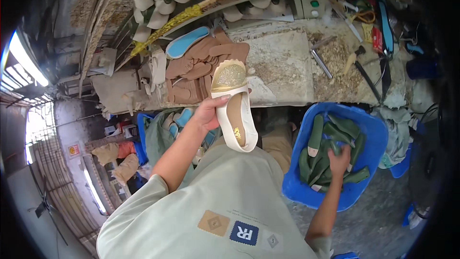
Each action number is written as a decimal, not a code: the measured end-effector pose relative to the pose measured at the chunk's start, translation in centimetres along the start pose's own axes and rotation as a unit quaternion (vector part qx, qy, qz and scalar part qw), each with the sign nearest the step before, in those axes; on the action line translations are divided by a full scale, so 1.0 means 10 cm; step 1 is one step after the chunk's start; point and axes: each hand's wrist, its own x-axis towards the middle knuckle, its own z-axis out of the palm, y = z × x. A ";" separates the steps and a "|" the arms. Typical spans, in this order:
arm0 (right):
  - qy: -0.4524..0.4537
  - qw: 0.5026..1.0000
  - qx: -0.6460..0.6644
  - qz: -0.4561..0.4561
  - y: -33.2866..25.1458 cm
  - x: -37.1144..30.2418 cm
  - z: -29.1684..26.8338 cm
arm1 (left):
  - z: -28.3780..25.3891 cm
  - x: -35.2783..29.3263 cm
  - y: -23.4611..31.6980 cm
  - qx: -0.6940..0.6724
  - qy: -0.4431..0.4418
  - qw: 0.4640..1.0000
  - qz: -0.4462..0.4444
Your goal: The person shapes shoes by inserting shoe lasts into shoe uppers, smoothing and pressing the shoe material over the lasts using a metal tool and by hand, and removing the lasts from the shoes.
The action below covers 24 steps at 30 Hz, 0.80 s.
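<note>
My left hand (pixel 211 111) is closed around the side of a flat white shoe (pixel 233 115) with a glittery gold toe and a tan insole. The shoe is held in front of my body, its toe toward the workbench and its opening facing up. On my right, a blue plastic tub (pixel 295 182) holds several dark green shoe lasts (pixel 316 134), some with pale ends. My right hand (pixel 339 160) is down inside the tub, its fingers closed on one of the green lasts. That last is partly hidden by the hand.
Brown insole pieces (pixel 191 69) and a blue sole-shaped piece (pixel 188 41) lie piled on the workbench (pixel 278 62). A metal rod (pixel 322 64), a hammer (pixel 353 60) and other tools lie at the right. Pale shoes (pixel 165 5) line a rack above the bench.
</note>
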 end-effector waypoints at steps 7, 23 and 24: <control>0.090 0.880 0.465 0.032 -2.28 -0.57 -0.92 | -0.33 0.19 0.39 -0.142 -0.020 0.982 0.124; -0.149 0.936 0.243 -0.205 -4.80 -0.73 0.87 | -0.75 -0.08 0.85 -0.320 -0.066 0.942 0.077; -0.174 0.941 0.208 -0.201 -4.84 -0.72 0.88 | -0.82 -0.09 0.82 -0.331 -0.058 0.938 0.086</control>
